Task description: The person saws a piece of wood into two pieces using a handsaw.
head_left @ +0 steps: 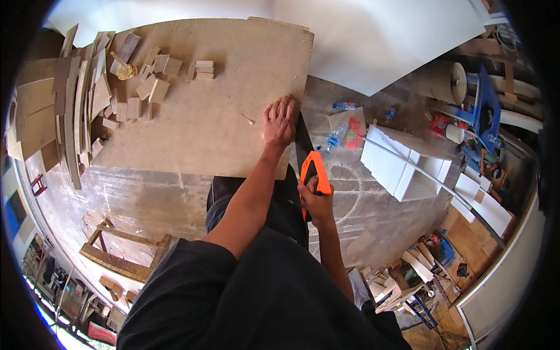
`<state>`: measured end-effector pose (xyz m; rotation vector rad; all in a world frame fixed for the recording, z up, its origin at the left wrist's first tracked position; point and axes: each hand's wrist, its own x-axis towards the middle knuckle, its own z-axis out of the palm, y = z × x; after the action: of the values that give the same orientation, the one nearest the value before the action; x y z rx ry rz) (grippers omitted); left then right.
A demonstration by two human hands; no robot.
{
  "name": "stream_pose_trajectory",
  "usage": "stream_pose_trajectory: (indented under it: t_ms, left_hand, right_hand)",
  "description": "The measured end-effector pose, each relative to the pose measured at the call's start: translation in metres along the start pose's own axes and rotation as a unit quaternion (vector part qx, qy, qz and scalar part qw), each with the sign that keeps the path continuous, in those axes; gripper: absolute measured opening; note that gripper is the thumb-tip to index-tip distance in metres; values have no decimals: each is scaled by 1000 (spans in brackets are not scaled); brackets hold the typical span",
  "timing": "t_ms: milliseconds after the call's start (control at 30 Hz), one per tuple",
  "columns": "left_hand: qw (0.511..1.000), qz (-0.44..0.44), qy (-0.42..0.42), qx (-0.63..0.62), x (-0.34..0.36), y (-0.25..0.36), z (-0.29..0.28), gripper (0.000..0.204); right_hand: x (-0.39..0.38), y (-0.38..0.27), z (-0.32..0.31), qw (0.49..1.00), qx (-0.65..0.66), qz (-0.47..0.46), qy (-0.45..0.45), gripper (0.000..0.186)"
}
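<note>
A hand saw with an orange and black handle is in my right hand, the fingers wrapped round its grip. Its dark blade points away from me along the right edge of a large wooden board. My left hand lies palm down near that edge, its fingers stretched forward and slightly bent; what is under the palm is hidden. A small wood sliver rests to the left of this hand.
Several cut wood blocks and long wood strips lie at the board's left. On the floor to the right are plastic bottles, a red broom head and a white cabinet. A wooden frame stands at the lower left.
</note>
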<state>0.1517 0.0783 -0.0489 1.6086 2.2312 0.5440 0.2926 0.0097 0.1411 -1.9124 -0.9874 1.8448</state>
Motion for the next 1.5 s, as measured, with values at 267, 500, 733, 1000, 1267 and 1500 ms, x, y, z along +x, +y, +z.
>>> stream_pose_trajectory:
  t_ms: [267, 500, 733, 1000, 1267, 1500]
  left_hand:
    - [1000, -16, -20, 17, 3, 0, -2, 53]
    - [1000, -11, -16, -1, 0, 6, -3, 52]
    - [1000, -3, 3, 8, 1, 5, -4, 44]
    - [1000, 2, 17, 4, 2, 8, -7, 44]
    - [1000, -4, 9, -8, 1, 6, -7, 45]
    - [1000, -10, 6, 1, -2, 4, -1, 45]
  right_hand:
    - [13, -1, 1, 999, 30, -18, -22, 36]
    - [15, -20, 5, 999, 44, -7, -18, 35]
    - [5, -24, 14, 994, 45, -89, 41, 21]
    - [6, -16, 16, 992, 8, -117, 56, 23]
    - [-26, -27, 2, 997, 5, -57, 53, 35]
    - [-13, -23, 16, 996, 1, -67, 56, 39]
